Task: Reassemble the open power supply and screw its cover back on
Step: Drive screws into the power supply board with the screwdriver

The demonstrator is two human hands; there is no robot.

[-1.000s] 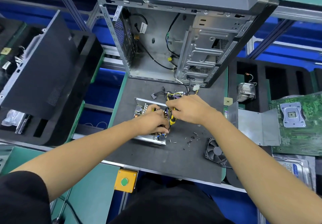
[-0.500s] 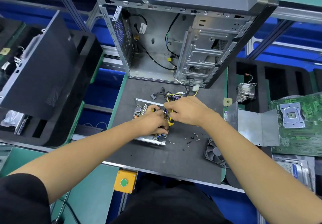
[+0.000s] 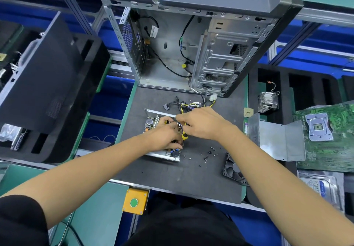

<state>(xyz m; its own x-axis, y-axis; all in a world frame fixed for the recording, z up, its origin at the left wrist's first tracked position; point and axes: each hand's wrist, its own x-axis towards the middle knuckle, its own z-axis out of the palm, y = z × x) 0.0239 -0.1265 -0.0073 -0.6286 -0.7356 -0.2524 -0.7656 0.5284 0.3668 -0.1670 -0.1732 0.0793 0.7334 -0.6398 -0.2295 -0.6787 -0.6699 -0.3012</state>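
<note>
Head view, nearest first: yellow button box (image 3: 135,201) at the bench's front edge, then a bare strip of dark mat (image 3: 168,174) running to that edge. A black fan (image 3: 234,170) lies at the mat's right border, half over it. Loose screws (image 3: 209,152) are scattered on the mat between the fan and the power supply (image 3: 162,154).

The supply sits open, mid-mat, left of centre, with its metal rim showing at the near and far sides. Left hand (image 3: 165,137) rests on its board, fingers curled down into the parts; whether they pinch anything cannot be told. Right hand (image 3: 201,123) is closed round a yellow-and-black screwdriver (image 3: 184,133), of which only part of the handle shows; the tip is hidden between the hands.

Right of the mat, the bent grey cover (image 3: 277,140) lies apart from the supply, overlapping a green motherboard (image 3: 333,140). The wire bundle (image 3: 189,105) trails off just beyond the hands.

Farthest, an open computer case (image 3: 191,40) stands at the mat's back edge, its top cut off by the frame.
</note>
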